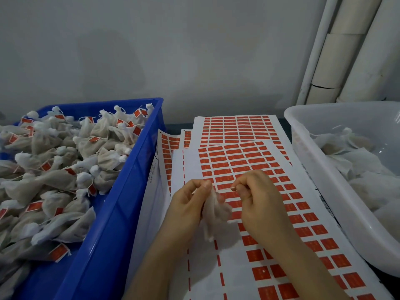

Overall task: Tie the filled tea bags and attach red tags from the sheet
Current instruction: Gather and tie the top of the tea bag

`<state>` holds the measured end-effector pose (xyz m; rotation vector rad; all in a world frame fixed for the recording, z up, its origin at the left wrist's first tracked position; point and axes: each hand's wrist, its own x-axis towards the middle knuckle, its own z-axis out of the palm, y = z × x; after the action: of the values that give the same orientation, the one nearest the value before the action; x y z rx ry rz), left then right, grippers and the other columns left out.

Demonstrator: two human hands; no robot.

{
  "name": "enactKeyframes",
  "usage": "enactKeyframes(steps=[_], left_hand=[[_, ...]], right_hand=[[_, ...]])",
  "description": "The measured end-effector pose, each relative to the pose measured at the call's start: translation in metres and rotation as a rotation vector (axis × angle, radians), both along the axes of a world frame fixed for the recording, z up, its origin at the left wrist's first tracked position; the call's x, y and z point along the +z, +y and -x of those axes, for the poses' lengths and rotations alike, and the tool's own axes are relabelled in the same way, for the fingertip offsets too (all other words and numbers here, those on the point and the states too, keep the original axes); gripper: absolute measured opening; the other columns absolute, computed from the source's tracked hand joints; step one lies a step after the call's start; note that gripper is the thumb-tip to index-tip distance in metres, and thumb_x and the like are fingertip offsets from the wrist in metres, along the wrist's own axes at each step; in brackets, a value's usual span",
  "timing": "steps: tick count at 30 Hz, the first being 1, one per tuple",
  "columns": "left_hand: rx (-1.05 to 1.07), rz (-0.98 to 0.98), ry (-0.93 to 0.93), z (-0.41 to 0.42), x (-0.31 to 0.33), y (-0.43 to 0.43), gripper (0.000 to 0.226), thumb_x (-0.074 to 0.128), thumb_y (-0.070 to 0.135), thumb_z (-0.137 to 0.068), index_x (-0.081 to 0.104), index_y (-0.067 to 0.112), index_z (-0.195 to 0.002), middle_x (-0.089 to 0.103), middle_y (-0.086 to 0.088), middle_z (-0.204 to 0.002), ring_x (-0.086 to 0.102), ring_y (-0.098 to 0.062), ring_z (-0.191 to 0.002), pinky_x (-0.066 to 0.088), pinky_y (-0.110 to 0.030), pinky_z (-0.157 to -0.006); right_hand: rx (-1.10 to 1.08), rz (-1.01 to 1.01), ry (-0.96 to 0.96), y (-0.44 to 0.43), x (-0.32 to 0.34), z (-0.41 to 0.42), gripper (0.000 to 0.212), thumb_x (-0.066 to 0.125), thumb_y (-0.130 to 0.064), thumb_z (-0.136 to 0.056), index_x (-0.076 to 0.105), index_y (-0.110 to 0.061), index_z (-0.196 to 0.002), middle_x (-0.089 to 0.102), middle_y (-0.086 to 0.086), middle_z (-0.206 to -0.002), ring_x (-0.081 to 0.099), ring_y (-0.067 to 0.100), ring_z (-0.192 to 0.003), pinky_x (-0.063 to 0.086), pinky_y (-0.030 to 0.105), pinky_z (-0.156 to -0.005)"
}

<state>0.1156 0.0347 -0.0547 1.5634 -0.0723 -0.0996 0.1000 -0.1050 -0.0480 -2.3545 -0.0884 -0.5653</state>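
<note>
A filled white tea bag [214, 215] hangs between my two hands above the tag sheets. My left hand [188, 204] pinches the bag's gathered neck. My right hand [257, 200] pinches the thin string [225, 189], which is stretched taut from the neck toward the right. Sheets of red tags [242, 161] lie flat on the table under my hands, and some rows near me have gaps where tags are gone.
A blue crate [132, 169] on the left is heaped with tied, tagged tea bags [65, 161]. A translucent white tub [320, 169] on the right holds untied bags [355, 161]. A grey wall stands behind, with white cardboard tubes [350, 50] leaning at the back right.
</note>
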Motion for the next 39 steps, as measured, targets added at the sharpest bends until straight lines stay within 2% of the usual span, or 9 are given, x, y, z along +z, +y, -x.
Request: enactKeyframes(steps=[4, 9, 12, 17, 21, 24, 29, 33, 39], left_hand=[[-0.066, -0.197, -0.031, 0.005, 0.003, -0.006, 0.029, 0.066, 0.051, -0.072, 0.061, 0.037, -0.097, 0.067, 0.024, -0.081, 0.064, 0.005, -0.078, 0.047, -0.007, -0.054], [-0.093, -0.158, -0.071, 0.009, 0.008, -0.008, 0.033, 0.071, 0.046, -0.060, 0.065, 0.039, -0.091, 0.069, 0.022, -0.076, 0.066, 0.004, -0.073, 0.047, -0.007, -0.053], [-0.119, -0.132, -0.077, 0.010, 0.008, -0.008, 0.030, 0.071, 0.042, -0.061, 0.065, 0.042, -0.090, 0.068, 0.022, -0.076, 0.065, 0.004, -0.073, 0.048, -0.009, -0.054], [-0.228, -0.091, -0.090, 0.012, 0.010, -0.008, 0.028, 0.069, 0.039, -0.067, 0.069, 0.050, -0.092, 0.067, 0.009, -0.069, 0.069, -0.015, -0.073, 0.051, -0.014, -0.061], [-0.236, -0.073, -0.101, 0.010, 0.009, -0.007, 0.029, 0.067, 0.041, -0.067, 0.067, 0.056, -0.092, 0.067, 0.013, -0.072, 0.069, -0.013, -0.079, 0.053, -0.016, -0.064], [-0.150, -0.007, -0.065, 0.009, 0.009, -0.006, 0.028, 0.068, 0.047, -0.062, 0.070, 0.048, -0.090, 0.070, 0.019, -0.089, 0.068, -0.004, -0.086, 0.054, -0.018, -0.064], [-0.020, -0.026, -0.041, 0.007, 0.009, -0.009, 0.013, 0.065, 0.038, -0.076, 0.069, 0.034, -0.087, 0.070, 0.022, -0.087, 0.067, 0.003, -0.082, 0.047, -0.007, -0.054], [-0.020, -0.049, -0.050, 0.008, 0.007, -0.010, 0.017, 0.067, 0.036, -0.075, 0.066, 0.026, -0.088, 0.068, 0.029, -0.090, 0.063, 0.012, -0.086, 0.045, -0.003, -0.055], [-0.025, -0.017, -0.055, 0.008, 0.006, -0.008, 0.012, 0.070, 0.031, -0.073, 0.069, 0.023, -0.083, 0.072, 0.019, -0.088, 0.068, 0.002, -0.085, 0.049, -0.008, -0.060]], right_hand=[[0.023, -0.048, -0.026, -0.006, 0.003, 0.001, 0.004, 0.042, -0.028, -0.092, 0.046, -0.030, -0.091, 0.042, -0.020, -0.108, 0.043, -0.003, -0.095, 0.028, -0.002, -0.075], [-0.010, -0.134, -0.020, -0.005, 0.008, 0.004, 0.010, 0.049, -0.022, -0.090, 0.044, -0.029, -0.085, 0.048, -0.020, -0.084, 0.051, -0.001, -0.076, 0.033, -0.001, -0.062], [-0.043, -0.092, -0.010, -0.007, 0.007, 0.003, 0.017, 0.055, -0.013, -0.088, 0.043, -0.024, -0.088, 0.049, -0.009, -0.089, 0.051, 0.007, -0.080, 0.033, 0.004, -0.068], [-0.156, -0.126, -0.007, -0.006, 0.005, 0.000, 0.026, 0.061, -0.006, -0.084, 0.041, -0.023, -0.090, 0.048, -0.006, -0.092, 0.048, 0.009, -0.082, 0.030, 0.006, -0.064], [-0.170, -0.138, 0.001, -0.005, 0.005, -0.002, 0.027, 0.060, -0.004, -0.085, 0.041, -0.022, -0.091, 0.049, -0.006, -0.091, 0.048, 0.008, -0.081, 0.029, 0.006, -0.062], [-0.093, -0.147, 0.001, -0.006, 0.004, -0.001, 0.014, 0.054, -0.014, -0.089, 0.044, -0.025, -0.091, 0.050, -0.010, -0.091, 0.049, 0.005, -0.081, 0.031, 0.004, -0.065], [-0.028, -0.323, 0.034, -0.010, 0.009, 0.004, 0.014, 0.051, -0.030, -0.088, 0.052, -0.041, -0.079, 0.057, -0.029, -0.076, 0.060, -0.004, -0.071, 0.039, -0.002, -0.054], [0.001, -0.480, 0.062, -0.013, 0.014, 0.003, 0.007, 0.054, -0.042, -0.077, 0.055, -0.047, -0.083, 0.062, -0.035, -0.073, 0.055, -0.020, -0.080, 0.036, -0.004, -0.051], [0.010, -0.559, 0.052, -0.017, 0.014, 0.001, 0.030, 0.058, -0.054, -0.065, 0.053, -0.051, -0.094, 0.057, -0.043, -0.078, 0.050, -0.028, -0.083, 0.036, -0.005, -0.050]])
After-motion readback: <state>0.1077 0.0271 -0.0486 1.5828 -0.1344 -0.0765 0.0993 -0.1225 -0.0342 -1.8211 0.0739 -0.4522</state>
